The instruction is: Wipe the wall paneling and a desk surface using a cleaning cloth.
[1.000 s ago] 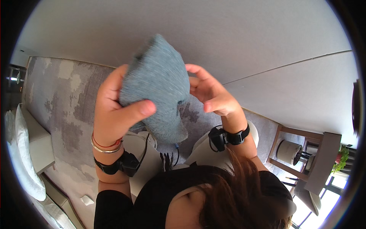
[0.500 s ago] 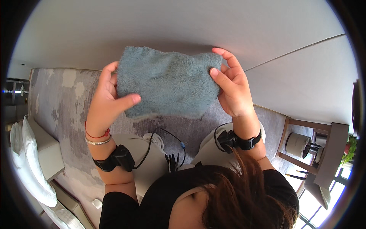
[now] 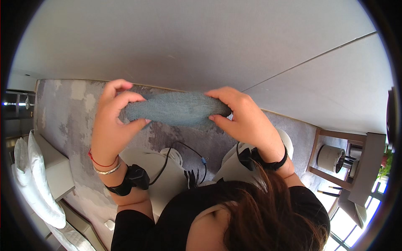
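Observation:
A fuzzy blue-grey cloth [image 3: 173, 109] is held up in front of me between both hands, close to the pale wall. It appears as a narrow band, folded or seen nearly edge-on; the frame does not show which. My left hand [image 3: 115, 111] grips its left end between thumb and index finger, with another finger raised off it. The right end is pinched by my right hand [image 3: 239, 115], fingers over the top edge and thumb below. The cloth's outline is slightly smeared by motion.
A plain pale wall [image 3: 188, 46] with a dark seam stands ahead. Grey patterned carpet [image 3: 83, 121] lies below. White pillows [image 3: 42, 184] rest at the left. A wooden table [image 3: 366, 167] stands at the right beside windows. A black cable [image 3: 184, 144] hangs between the straps on my forearms.
The cloth has gone from a broad face toward me to a narrow band. Both hands have come lower, and the right hand has turned over the top edge.

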`<move>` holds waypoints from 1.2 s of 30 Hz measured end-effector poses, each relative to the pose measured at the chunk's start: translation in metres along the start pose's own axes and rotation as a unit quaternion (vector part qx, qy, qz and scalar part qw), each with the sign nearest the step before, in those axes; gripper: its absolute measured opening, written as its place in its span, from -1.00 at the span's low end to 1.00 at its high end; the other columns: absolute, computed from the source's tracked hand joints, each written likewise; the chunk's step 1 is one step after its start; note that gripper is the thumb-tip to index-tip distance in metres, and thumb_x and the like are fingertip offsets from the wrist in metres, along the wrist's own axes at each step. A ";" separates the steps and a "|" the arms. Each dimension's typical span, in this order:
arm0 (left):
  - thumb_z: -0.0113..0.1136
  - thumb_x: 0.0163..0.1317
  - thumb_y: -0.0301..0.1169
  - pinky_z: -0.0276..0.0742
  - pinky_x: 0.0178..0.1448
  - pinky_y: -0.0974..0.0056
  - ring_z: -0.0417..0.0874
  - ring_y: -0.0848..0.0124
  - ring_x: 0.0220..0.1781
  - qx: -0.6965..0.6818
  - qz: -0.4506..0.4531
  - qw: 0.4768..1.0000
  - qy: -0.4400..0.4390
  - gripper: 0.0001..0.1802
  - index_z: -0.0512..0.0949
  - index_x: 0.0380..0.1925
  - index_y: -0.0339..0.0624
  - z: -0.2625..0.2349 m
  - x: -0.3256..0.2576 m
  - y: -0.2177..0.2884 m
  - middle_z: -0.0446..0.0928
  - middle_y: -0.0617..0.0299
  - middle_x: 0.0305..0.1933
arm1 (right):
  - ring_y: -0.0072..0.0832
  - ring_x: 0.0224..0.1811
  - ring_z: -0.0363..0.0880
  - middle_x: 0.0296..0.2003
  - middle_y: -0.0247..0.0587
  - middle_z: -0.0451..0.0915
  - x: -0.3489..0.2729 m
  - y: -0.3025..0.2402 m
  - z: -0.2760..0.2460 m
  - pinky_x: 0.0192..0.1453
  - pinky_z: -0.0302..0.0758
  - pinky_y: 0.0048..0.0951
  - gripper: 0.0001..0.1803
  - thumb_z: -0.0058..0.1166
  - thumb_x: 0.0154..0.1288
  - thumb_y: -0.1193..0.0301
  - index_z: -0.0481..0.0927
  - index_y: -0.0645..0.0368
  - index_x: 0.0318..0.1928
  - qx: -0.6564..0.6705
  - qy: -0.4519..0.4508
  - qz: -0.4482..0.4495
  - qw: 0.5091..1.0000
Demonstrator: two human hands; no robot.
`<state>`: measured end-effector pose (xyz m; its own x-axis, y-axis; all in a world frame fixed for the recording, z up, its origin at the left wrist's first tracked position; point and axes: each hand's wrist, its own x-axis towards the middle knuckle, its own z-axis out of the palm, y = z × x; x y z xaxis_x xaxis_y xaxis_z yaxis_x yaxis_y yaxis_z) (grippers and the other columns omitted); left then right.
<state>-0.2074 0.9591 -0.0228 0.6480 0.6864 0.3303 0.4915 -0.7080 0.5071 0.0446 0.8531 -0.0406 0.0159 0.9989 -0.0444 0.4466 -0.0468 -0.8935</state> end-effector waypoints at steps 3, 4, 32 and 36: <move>0.33 -0.20 -0.60 0.42 -0.18 0.33 0.52 0.39 -0.25 -0.213 -0.060 0.968 -0.115 -0.64 0.51 -0.30 -0.25 0.000 -0.009 -0.004 0.51 0.20 -0.31 | -0.18 -0.02 0.47 -0.02 -0.13 0.48 -0.003 0.007 -0.006 -0.04 0.43 -0.34 -0.49 0.26 -0.06 0.53 0.51 0.17 0.01 -0.147 -0.091 0.028 0.985; 0.33 -0.20 -0.60 0.42 -0.18 0.33 0.52 0.39 -0.25 -0.211 -0.058 0.969 -0.112 -0.64 0.51 -0.30 -0.25 0.000 -0.008 0.002 0.51 0.20 -0.31 | -0.23 -0.04 0.48 -0.03 -0.13 0.49 -0.004 0.010 -0.008 -0.04 0.44 -0.37 -0.46 0.28 -0.05 0.51 0.48 0.17 0.03 -0.182 -0.120 -0.051 0.975; 0.30 0.05 -0.21 0.09 0.37 -0.02 0.43 0.18 0.16 0.187 0.358 0.861 0.310 -0.58 0.58 -0.04 0.01 -0.013 0.161 0.184 0.45 0.21 0.03 | -0.51 -0.39 0.39 -0.18 -0.19 0.26 -0.040 -0.005 -0.067 -0.33 0.44 -0.47 -0.54 0.19 0.11 0.53 0.24 0.17 -0.03 0.142 0.507 -0.403 0.749; 0.35 -0.06 -0.20 0.18 0.10 0.14 0.44 0.40 -0.10 0.175 0.357 0.782 0.481 -0.66 0.65 -0.20 0.47 0.032 0.181 0.189 0.46 0.52 -0.18 | -0.51 -0.38 0.40 -0.21 -0.18 0.29 -0.034 -0.007 -0.061 -0.29 0.40 -0.52 -0.53 0.14 0.01 0.70 0.29 0.17 -0.07 0.197 0.504 -0.395 0.742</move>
<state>0.0216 0.9439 0.1073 0.1753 -0.2147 0.9608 0.4424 -0.8547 -0.2717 0.0954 0.8198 -0.0056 0.6378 0.2027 0.7430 0.3802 0.7561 -0.5326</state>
